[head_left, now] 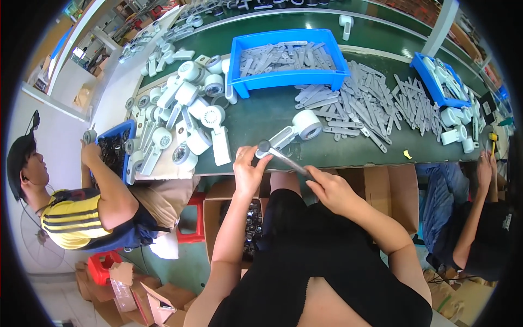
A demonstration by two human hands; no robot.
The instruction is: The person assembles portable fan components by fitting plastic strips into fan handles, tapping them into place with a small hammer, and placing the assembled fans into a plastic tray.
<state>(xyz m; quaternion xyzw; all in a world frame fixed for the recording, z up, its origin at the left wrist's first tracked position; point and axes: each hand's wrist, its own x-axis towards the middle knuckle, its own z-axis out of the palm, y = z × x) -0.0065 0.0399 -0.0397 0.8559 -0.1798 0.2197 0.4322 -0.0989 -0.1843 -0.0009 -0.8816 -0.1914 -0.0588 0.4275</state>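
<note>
Now, white part (290, 134): at the green table's (261, 117) near edge; likely hard, light plastic that could crack.
Left hand (249, 170): pinches the part's narrow end, a good holding spot.
Right hand (333, 191): wraps the hammer's (290, 162) handle; its head looks heavy.

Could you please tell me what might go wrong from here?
The left hand is close to the head of the hammer-like tool in the right hand, so a stray knock could catch it. The white round-headed part, gripped near its handle end, might twist or slip. Some loose grey strips lie near the green table's front edge; a bump could tip them off.
</note>
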